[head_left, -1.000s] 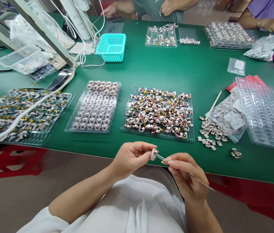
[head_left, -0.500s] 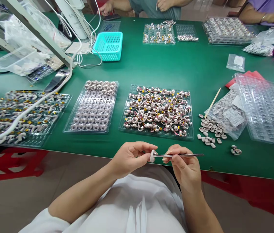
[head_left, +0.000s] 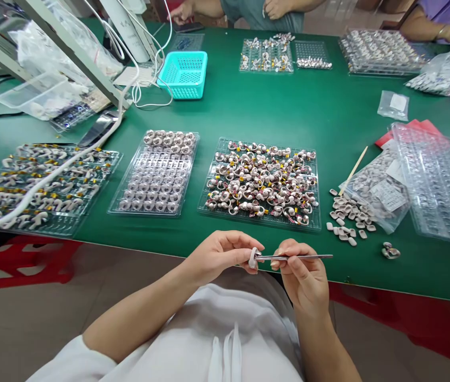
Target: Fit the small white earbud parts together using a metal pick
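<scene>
Just over the table's front edge, my left hand [head_left: 225, 255] pinches a small beige curved earbud part [head_left: 253, 258] between thumb and fingertips. My right hand [head_left: 303, 270] is closed around slim metal tweezers [head_left: 308, 257], held level, whose tips point left and meet the part. Fine detail at the tips is too small to make out. Beyond my hands, a clear tray [head_left: 205, 204] carries many similar beige and brown curved parts with yellow bits. Small beige caps [head_left: 352, 212] lie loose to the right, near one separate shiny earbud part [head_left: 390, 251].
Left stand a tray of round beige parts [head_left: 153, 180] and a tray of curved parts [head_left: 45, 185], crossed by a white cable [head_left: 69, 162]. A wooden stick [head_left: 354, 168], bag of caps [head_left: 388, 193] and clear tray [head_left: 440, 185] lie right. Behind are a turquoise basket [head_left: 183, 77] and co-workers' hands [head_left: 276, 8].
The earbud part in my left hand is turned slightly, with more of its inner side toward the tweezers. The view has shifted a little, so the table things appear farther right.
</scene>
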Demonstrator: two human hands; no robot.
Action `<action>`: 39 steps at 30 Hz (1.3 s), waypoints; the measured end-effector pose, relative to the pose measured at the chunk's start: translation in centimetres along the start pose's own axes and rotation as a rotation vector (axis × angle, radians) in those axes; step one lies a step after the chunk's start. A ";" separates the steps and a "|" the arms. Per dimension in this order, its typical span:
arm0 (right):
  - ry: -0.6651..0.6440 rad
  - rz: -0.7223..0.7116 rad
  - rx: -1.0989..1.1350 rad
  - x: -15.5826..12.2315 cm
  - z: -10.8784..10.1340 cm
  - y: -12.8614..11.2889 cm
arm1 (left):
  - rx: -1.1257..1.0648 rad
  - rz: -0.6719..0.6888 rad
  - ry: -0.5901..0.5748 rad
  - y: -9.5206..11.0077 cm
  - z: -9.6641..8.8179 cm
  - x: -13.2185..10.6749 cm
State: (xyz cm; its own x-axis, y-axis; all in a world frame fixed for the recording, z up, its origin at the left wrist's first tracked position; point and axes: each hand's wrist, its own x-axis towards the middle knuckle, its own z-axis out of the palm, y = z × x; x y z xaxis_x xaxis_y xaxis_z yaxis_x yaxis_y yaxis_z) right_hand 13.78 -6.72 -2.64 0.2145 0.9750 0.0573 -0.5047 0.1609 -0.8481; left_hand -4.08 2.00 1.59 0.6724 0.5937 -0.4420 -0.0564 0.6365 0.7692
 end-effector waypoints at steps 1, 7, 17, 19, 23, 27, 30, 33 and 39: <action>0.005 -0.023 -0.024 -0.1 0.0 0.0 | 0.001 0.003 0.013 0.0 0.0 0.0; 0.009 -0.092 -0.107 -0.3 0.4 -0.1 | -0.009 -0.009 0.071 0.0 0.5 0.2; 0.007 -0.001 0.005 -0.1 0.0 0.3 | -0.038 -0.017 0.039 -0.6 0.2 0.4; 0.007 -0.023 -0.016 -0.1 -0.1 0.3 | -0.025 -0.004 0.056 -0.5 0.4 0.4; 0.044 -0.036 -0.084 -0.2 -0.1 -0.1 | 0.088 0.074 0.129 -0.7 0.8 0.1; 0.116 -0.073 -0.119 0.1 -0.2 -0.8 | 0.269 0.184 0.172 -1.2 0.6 -0.2; 0.100 -0.141 -0.189 0.2 -0.4 -1.6 | 0.293 0.217 0.171 -1.3 0.5 -0.3; 0.072 -0.155 -0.417 -0.1 -0.4 -2.1 | 0.239 0.238 0.178 -1.1 0.8 -0.3; -0.055 -0.220 -0.830 -0.7 1.0 -1.0 | 0.152 0.306 0.177 -1.2 1.6 0.0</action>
State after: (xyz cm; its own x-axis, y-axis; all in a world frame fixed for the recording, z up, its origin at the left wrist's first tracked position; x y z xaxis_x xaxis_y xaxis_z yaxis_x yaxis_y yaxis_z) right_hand 13.29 -7.43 -1.26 0.1836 0.9443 0.2729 0.3235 0.2041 -0.9239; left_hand -2.77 0.46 1.42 0.5025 0.8295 -0.2439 -0.1158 0.3441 0.9318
